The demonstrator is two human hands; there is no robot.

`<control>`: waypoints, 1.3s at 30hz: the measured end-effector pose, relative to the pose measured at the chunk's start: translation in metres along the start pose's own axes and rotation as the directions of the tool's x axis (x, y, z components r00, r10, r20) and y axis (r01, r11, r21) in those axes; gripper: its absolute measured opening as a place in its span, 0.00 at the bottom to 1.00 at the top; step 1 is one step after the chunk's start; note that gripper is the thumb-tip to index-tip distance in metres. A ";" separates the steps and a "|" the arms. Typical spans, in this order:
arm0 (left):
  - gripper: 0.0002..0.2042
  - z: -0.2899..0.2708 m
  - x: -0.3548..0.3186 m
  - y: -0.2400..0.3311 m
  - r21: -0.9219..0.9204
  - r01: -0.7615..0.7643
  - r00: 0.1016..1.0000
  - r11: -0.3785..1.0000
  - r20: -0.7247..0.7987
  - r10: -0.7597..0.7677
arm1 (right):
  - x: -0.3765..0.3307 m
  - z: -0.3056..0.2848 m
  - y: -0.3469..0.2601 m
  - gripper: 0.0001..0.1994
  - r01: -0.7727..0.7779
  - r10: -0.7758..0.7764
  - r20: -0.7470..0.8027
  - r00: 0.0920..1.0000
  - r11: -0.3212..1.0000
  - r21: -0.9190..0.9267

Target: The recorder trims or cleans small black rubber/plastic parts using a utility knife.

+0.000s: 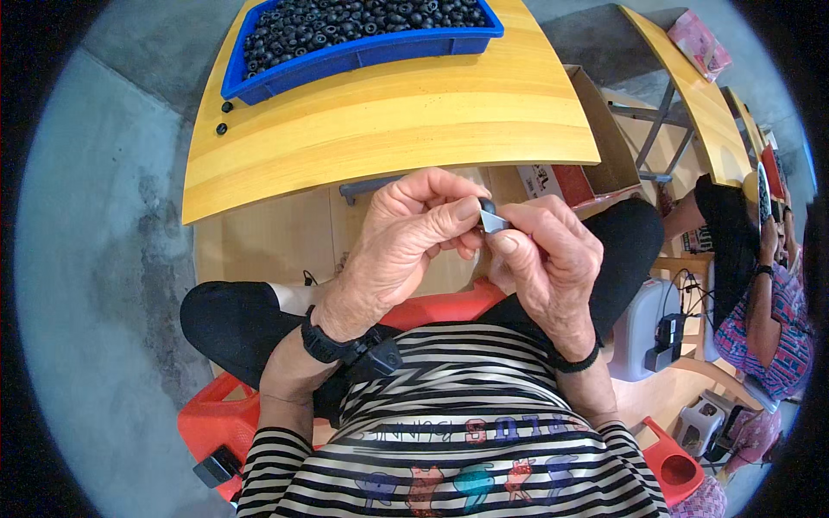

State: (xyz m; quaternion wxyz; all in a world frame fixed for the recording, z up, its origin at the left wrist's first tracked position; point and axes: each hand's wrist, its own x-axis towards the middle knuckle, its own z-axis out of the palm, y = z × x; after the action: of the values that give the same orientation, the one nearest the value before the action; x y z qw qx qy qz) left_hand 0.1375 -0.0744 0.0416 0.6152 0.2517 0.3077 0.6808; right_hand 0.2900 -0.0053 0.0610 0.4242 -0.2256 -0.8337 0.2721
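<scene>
the left hand [401,237] pinches a small black piece [487,205] between thumb and fingers, just off the middle of the view toward two o'clock. the right hand [553,255] grips a flat metal blade [494,223] between thumb and forefinger, its pale face by the piece; it seems to touch, though fingers hide much of the join. both hands are at the near, six o'clock side of the yellow surface [397,134]. on that surface, toward twelve o'clock, a blue tray [371,64] holds a heap of black rings [363,26]. two loose pieces [222,129] lie at ten o'clock, and a cardboard box [609,142] is at two.
</scene>
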 end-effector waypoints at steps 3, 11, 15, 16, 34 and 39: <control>0.07 -0.002 0.001 -0.003 0.000 -0.025 1.000 1.000 0.006 0.025 | 0.000 -0.001 -0.001 0.10 -0.008 0.008 0.009 1.000 1.000 -0.007; 0.06 -0.005 0.002 -0.009 0.015 -0.079 0.997 0.997 -0.004 0.079 | -0.001 0.003 0.004 0.10 0.000 0.000 0.010 1.000 1.000 -0.020; 0.05 -0.008 0.004 -0.014 -0.025 -0.083 0.996 0.996 -0.013 0.083 | -0.003 0.006 0.011 0.09 -0.009 0.009 0.014 1.000 1.000 0.007; 0.04 -0.008 0.004 -0.015 -0.034 -0.092 0.995 0.995 -0.028 0.091 | -0.003 0.006 0.011 0.09 -0.011 0.011 0.011 1.000 1.000 0.012; 0.07 -0.006 -0.004 -0.007 0.091 -0.167 0.983 0.982 -0.062 0.173 | -0.003 -0.002 0.010 0.11 -0.490 0.446 0.224 0.867 0.679 0.547; 0.08 -0.003 -0.008 -0.011 0.007 -0.105 0.994 0.994 -0.038 0.105 | 0.003 0.007 -0.005 0.11 -0.519 0.469 0.237 0.851 0.678 0.521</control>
State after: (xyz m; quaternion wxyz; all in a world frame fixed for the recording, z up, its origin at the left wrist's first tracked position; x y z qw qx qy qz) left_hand 0.1436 -0.0823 0.0315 0.5720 0.2558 0.3075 0.7162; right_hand 0.2818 -0.0092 0.0622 0.3467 -0.2941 -0.6389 0.6206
